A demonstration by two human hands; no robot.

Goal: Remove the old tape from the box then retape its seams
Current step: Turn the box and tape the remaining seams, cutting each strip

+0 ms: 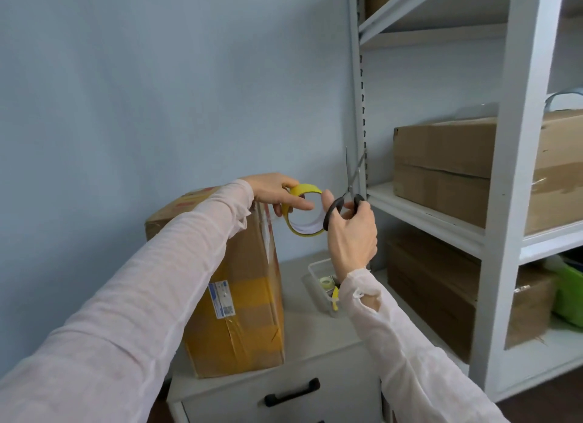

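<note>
A white shelf rack (508,201) holds brown cartons (441,151) and a green bin (571,296); left of it, a clear tray (315,269) sits on the table (303,343).

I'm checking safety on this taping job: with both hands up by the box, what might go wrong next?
1. The scissors in the right hand have open blades close to the left hand gripping the yellow tape roll; a cut could nick a finger.
2. The box stands on end on the cabinet, held by neither hand; pulling tape might tip it.
</note>
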